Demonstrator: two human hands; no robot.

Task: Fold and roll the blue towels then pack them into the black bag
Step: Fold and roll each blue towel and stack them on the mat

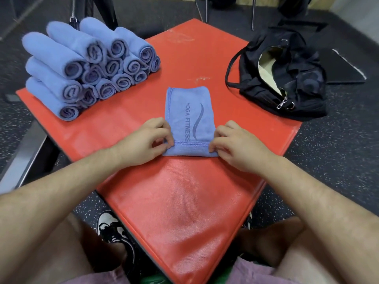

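Soft rolled towels point(88, 68) are stacked as a pyramid on the left corner of the textured red mat point(184, 201). The near stitched hem of the flat folded towel point(188, 119) is pinched by the left hand point(147, 138) and right hand point(231, 144), with bare mat around. The limp black bag point(287, 78) is slumped unzipped at the right edge.

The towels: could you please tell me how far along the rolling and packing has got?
Done: a pile of rolled towels sits on the mat, far left. In hand: the left grip and right grip pinch the near end of a folded towel, starting its roll. Left: finishing that roll and all the packing; the bag lies open with no towel visible inside.
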